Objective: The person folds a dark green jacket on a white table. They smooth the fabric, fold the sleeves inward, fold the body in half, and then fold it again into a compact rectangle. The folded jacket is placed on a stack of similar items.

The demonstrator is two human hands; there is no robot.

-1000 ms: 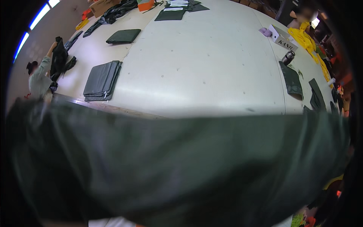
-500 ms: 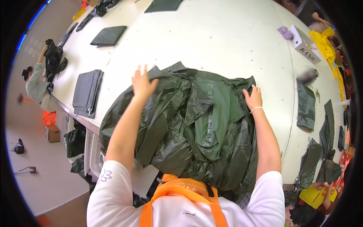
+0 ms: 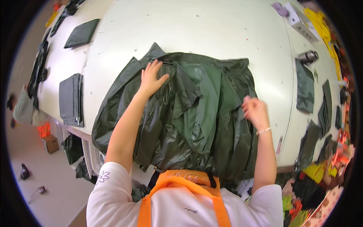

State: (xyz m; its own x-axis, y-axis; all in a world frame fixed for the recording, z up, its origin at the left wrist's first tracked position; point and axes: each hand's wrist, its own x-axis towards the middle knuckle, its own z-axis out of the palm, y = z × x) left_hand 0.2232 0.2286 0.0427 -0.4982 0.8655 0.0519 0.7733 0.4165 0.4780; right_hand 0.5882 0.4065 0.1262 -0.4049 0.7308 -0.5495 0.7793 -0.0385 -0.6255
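Observation:
Spread over the near part of the white table [image 3: 211,28] is a dark green, shiny rain garment [image 3: 159,128], rumpled, with a lighter green inner side [image 3: 208,113] showing in its middle. Its near part hangs over the edge against my orange apron [image 3: 189,178]. My left hand [image 3: 152,79] rests on its upper left part, fingers stretched out and pointing away from me. At its right edge is my right hand [image 3: 256,112], fingers bent toward the cloth and blurred; whether they pinch any of it cannot be made out.
Folded dark green garments [image 3: 70,100] lie on the left, another [image 3: 82,33] farther back. On the right are a dark flask [image 3: 308,57], a folded green piece [image 3: 304,87], a white box [image 3: 300,24] and yellow cloth [image 3: 321,28]. A person [image 3: 24,108] stands at the far left.
My left hand has come inward and down flat onto the garment. My right hand has moved toward me along the right edge, its fingers more bent. The garment's far edge lies straighter.

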